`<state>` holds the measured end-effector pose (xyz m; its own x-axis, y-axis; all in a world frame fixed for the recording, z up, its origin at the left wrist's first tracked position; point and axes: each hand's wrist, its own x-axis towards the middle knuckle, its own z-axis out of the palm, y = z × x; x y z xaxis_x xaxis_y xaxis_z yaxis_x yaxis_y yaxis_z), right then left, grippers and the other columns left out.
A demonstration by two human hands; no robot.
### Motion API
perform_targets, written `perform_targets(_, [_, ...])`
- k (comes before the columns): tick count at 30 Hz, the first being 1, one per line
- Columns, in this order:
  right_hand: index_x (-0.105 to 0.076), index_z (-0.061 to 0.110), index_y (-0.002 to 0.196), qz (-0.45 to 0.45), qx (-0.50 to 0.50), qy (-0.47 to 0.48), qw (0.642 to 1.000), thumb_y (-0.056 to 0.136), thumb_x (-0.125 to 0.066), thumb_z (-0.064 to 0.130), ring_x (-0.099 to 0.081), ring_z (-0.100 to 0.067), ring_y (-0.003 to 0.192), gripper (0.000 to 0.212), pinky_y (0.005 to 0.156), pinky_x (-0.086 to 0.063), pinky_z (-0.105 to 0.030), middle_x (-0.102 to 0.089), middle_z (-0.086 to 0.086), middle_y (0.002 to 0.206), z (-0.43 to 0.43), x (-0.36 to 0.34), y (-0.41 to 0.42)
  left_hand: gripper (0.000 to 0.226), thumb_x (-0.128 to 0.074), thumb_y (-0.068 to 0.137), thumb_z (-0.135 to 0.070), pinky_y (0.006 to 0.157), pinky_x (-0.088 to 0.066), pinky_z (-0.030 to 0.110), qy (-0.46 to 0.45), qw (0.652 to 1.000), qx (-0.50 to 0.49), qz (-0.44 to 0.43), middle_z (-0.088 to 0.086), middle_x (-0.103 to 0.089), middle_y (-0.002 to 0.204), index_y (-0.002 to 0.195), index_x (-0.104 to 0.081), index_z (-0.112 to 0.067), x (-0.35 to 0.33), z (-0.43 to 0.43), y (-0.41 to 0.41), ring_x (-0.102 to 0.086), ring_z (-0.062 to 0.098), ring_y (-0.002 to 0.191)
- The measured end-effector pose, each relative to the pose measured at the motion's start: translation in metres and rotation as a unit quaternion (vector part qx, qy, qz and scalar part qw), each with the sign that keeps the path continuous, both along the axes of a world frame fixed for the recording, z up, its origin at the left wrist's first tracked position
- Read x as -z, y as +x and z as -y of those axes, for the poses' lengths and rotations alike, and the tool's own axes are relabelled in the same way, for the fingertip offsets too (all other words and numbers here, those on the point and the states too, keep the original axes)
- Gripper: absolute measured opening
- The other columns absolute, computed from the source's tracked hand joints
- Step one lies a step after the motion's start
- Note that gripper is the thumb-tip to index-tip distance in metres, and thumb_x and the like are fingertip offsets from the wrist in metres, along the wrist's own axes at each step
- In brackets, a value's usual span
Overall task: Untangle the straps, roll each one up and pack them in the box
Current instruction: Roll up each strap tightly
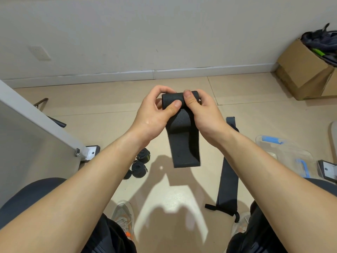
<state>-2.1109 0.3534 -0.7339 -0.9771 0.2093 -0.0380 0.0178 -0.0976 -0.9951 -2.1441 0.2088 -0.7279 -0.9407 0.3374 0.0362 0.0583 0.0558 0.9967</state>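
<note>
Strap [182, 128] of black woven mesh, half-rolled at centre frame: we pinch its cylinder with our left hand [155, 114] and right hand [204, 115], flat tail hanging.

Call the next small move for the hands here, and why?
Probably roll one more turn downward. The left hand and right hand both pinch the partly rolled wide black fabric strap with thumbs on top, and its loose tail hangs unrolled below the roll. Packing it now looks premature.
</note>
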Motion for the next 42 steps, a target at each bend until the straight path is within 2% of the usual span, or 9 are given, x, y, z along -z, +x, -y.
perform_targets(4, [-0.054,-0.003,0.108,-0.019,-0.004,0.0,1.0,0.105,-0.055,0.015,-0.065,-0.018,0.08,0.019,0.072,-0.055,-0.03,-0.065,-0.009,0.086,-0.002,0.004,0.001,0.019,-0.061,0.101,-0.036,0.077,-0.055,0.031,-0.001,0.999,0.004,0.041,-0.01,-0.073,0.079,0.1,-0.063,-0.017,0.0,-0.002,-0.004,-0.069,0.008,0.079])
perform_targets(7, [-0.057,0.011,0.105,-0.016,-0.017,-0.046,0.999,0.104,-0.057,0.012,-0.066,-0.016,0.082,0.002,0.077,-0.055,-0.031,-0.068,-0.002,0.084,-0.002,0.003,0.002,0.009,-0.064,0.1,-0.023,0.071,-0.054,0.021,0.02,0.999,-0.008,0.027,-0.011,-0.073,0.074,0.097,-0.065,-0.015,-0.002,-0.003,-0.004,-0.069,0.004,0.074])
perform_targets(13, [-0.067,0.01,0.108,0.014,-0.03,-0.047,0.998,0.099,-0.057,0.049,-0.072,-0.028,0.107,0.041,0.103,-0.054,-0.045,-0.076,-0.012,0.109,0.002,-0.003,-0.001,0.013,-0.067,0.096,-0.008,0.07,-0.056,0.021,0.043,0.999,-0.007,0.022,-0.006,-0.075,0.078,0.105,-0.063,-0.017,0.0,-0.004,-0.001,-0.071,0.007,0.074])
perform_targets(22, [-0.059,-0.009,0.125,0.007,-0.047,-0.051,0.998,0.097,-0.059,0.033,-0.067,-0.046,0.112,0.051,0.101,-0.051,-0.059,-0.068,-0.032,0.119,0.0,0.0,-0.001,0.021,-0.061,0.1,-0.036,0.079,-0.053,0.031,0.045,0.995,0.007,0.084,0.001,-0.074,0.094,0.104,-0.067,-0.016,0.001,-0.004,-0.005,-0.069,0.015,0.088])
perform_targets(26, [-0.057,-0.007,0.128,0.022,-0.043,-0.069,0.996,0.094,-0.063,0.027,-0.069,-0.038,0.113,0.048,0.103,-0.052,-0.054,-0.07,-0.023,0.121,-0.003,0.001,0.0,0.009,-0.06,0.102,-0.022,0.076,-0.056,0.025,0.039,0.998,-0.012,0.043,-0.007,-0.075,0.082,0.1,-0.066,-0.015,0.002,-0.004,-0.007,-0.071,0.009,0.079])
perform_targets(30, [-0.064,0.008,0.123,0.055,-0.075,-0.046,0.995,0.099,-0.06,0.038,-0.071,-0.019,0.098,0.039,0.082,-0.055,-0.039,-0.074,-0.007,0.109,-0.007,0.0,-0.002,0.01,-0.062,0.1,-0.008,0.073,-0.056,0.023,0.044,0.998,-0.001,0.033,-0.003,-0.074,0.084,0.106,-0.061,-0.016,0.004,-0.002,-0.005,-0.07,0.008,0.077])
perform_targets(34, [-0.07,0.006,0.115,0.031,-0.071,-0.043,0.996,0.109,-0.044,0.037,-0.073,-0.027,0.101,0.041,0.093,-0.057,-0.043,-0.076,-0.016,0.111,-0.004,0.002,-0.001,0.019,-0.064,0.098,-0.006,0.074,-0.055,0.025,0.019,0.999,0.019,0.019,0.002,-0.07,0.093,0.113,-0.058,-0.015,0.007,0.0,-0.006,-0.068,0.01,0.08])
perform_targets(38, [-0.061,-0.002,0.122,0.02,-0.048,-0.033,0.998,0.101,-0.058,0.038,-0.072,-0.033,0.1,0.046,0.093,-0.056,-0.05,-0.072,-0.025,0.114,-0.003,0.004,-0.004,0.009,-0.063,0.101,-0.021,0.081,-0.056,0.032,0.019,0.995,0.035,0.088,0.001,-0.072,0.096,0.109,-0.062,-0.017,0.001,0.002,-0.007,-0.07,0.015,0.087])
perform_targets(42, [-0.055,0.003,0.112,0.013,-0.05,-0.029,0.998,0.095,-0.063,0.03,-0.067,-0.029,0.093,0.033,0.086,-0.056,-0.045,-0.068,-0.018,0.1,-0.001,0.008,-0.001,0.049,-0.061,0.091,-0.06,0.083,-0.053,0.041,-0.021,0.994,0.034,0.106,0.006,-0.072,0.09,0.1,-0.07,-0.012,0.0,-0.001,-0.01,-0.068,0.022,0.083])
